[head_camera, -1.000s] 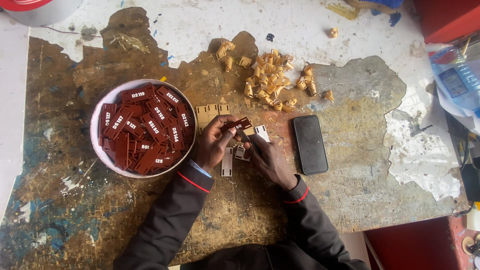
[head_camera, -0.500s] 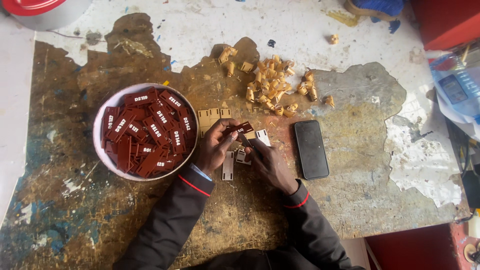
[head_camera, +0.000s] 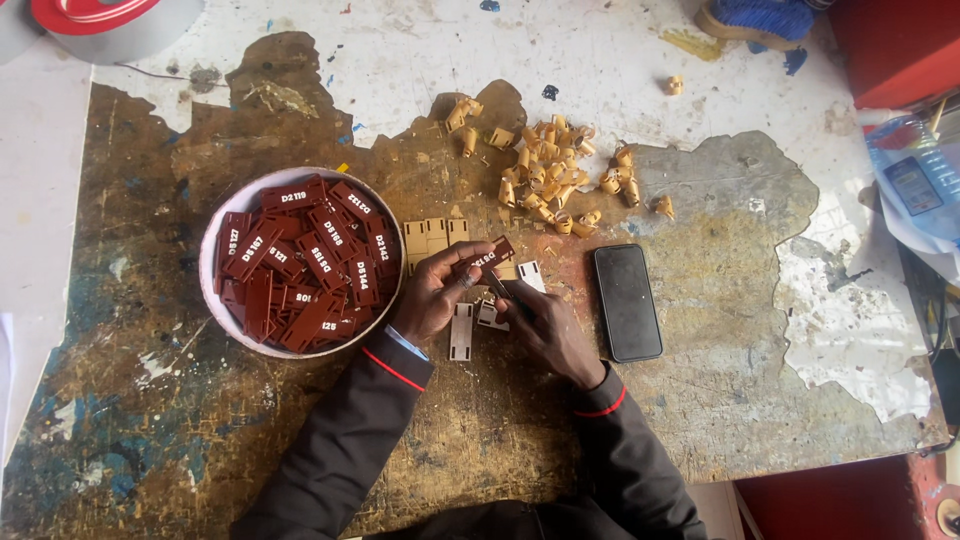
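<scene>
- Barely anything differs from half a second ago: both hands sit at the same spot in the middle of the desk (head_camera: 300, 420), and the view has only drifted slightly.
- Left hand (head_camera: 432, 298) keeps the dark red tag (head_camera: 487, 257) raised just above the desk, its fingers (head_camera: 452, 262) pinching the tag's near end, as they did a second ago.
- Right hand (head_camera: 548, 330) presses in from the other side, fingers curled tight around a thin dark tool (head_camera: 497, 287) whose tip meets the tag; what the tip does is too small to tell.
- Judging from that stillness, the work on this one tag is in mid-course, not being finished or swapped.
- Small pale plates (head_camera: 461, 330) lie flat under and beside the hands, touching or nearly touching the knuckles.
- White bowl (head_camera: 212, 245) heaped with more red tags (head_camera: 305, 262) sits just left of the left hand, its rim close to the wrist, so little room opens that way.
- Black phone (head_camera: 627, 301) lies just right of the right hand, flat and apart from it.
- Pile of tan curled pieces (head_camera: 548, 170) spreads beyond the hands, near but not touching.
- Bare worn surface opens toward the person and far right, up to the desk's front edge.
</scene>
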